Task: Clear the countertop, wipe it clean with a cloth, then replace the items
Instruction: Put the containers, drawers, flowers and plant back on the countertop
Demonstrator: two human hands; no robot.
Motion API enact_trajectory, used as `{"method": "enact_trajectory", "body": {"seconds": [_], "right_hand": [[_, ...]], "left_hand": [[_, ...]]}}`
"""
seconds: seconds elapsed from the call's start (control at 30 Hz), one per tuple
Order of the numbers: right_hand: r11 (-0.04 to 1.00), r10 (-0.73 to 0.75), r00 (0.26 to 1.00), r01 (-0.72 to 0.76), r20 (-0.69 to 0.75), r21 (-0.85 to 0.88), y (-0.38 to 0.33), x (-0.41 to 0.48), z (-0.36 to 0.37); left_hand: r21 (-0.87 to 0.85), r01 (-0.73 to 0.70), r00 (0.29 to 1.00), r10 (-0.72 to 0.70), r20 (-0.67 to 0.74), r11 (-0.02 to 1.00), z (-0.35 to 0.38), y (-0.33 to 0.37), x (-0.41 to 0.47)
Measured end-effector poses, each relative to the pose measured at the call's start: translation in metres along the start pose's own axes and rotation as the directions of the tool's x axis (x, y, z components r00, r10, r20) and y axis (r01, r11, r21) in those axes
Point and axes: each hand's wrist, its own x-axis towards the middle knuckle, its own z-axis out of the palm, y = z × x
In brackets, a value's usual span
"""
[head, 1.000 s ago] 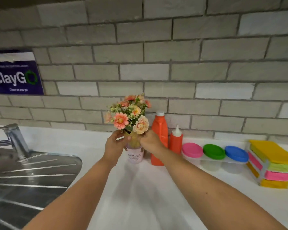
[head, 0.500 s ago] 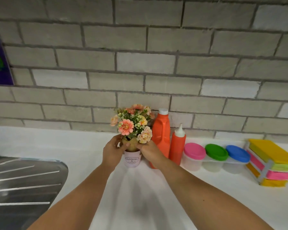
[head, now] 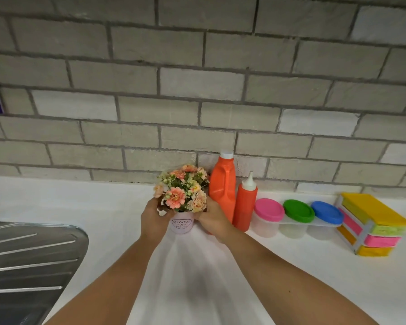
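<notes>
A small pink flower pot (head: 181, 223) with peach and pink artificial flowers stands on the white countertop (head: 103, 202), just left of a tall orange bottle (head: 222, 186). My left hand (head: 153, 219) grips the pot's left side under the blooms. My right hand (head: 211, 219) grips its right side, between the pot and the orange bottle. An orange squeeze bottle (head: 245, 205) with a white nozzle stands right of the tall one. No cloth is in view.
Right of the bottles sit three clear tubs with pink (head: 268, 209), green (head: 298, 211) and blue (head: 327, 212) lids, then a stack of coloured sponges (head: 373, 225). A steel sink drainboard (head: 31, 259) lies at the left. A grey brick wall (head: 197, 90) backs the counter.
Both hands lowered the flower pot and shifted it right, close to the orange bottle. The view panned right, so the tap and the purple sign left the frame.
</notes>
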Motion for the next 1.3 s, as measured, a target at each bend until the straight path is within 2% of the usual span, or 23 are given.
{"method": "enact_trajectory", "body": {"seconds": [0.17, 0.4, 0.53, 0.8, 1.13, 1.3], "right_hand": [[0.999, -0.039, 0.997, 0.038, 0.060, 0.019, 0.003, -0.013, -0.016], [0.998, 0.059, 0.997, -0.060, 0.053, 0.029, 0.008, -0.041, -0.044], [0.993, 0.112, 0.993, -0.113, -0.028, -0.035, 0.014, -0.058, -0.063], [0.983, 0.177, 0.979, -0.181, -0.099, -0.034, 0.018, -0.117, -0.141], [0.976, 0.189, 0.941, -0.211, -0.280, -0.053, 0.045, -0.235, -0.290], [0.972, 0.205, 0.908, -0.234, -0.365, -0.036, 0.071, -0.305, -0.376]], "left_hand": [[0.013, 0.004, 1.000, -0.004, -0.024, 1.000, -0.002, -0.004, -0.018], [0.015, 0.055, 0.998, -0.054, -0.040, 0.998, 0.016, 0.000, -0.052], [-0.039, 0.035, 0.999, -0.034, 0.029, 0.999, 0.039, 0.015, -0.072], [-0.132, 0.005, 0.971, 0.027, 0.238, 0.991, 0.103, 0.068, -0.116], [-0.178, -0.016, 0.891, 0.095, 0.445, 0.984, 0.232, 0.168, -0.227], [-0.226, -0.065, 0.847, 0.174, 0.503, 0.972, 0.306, 0.213, -0.298]]}}
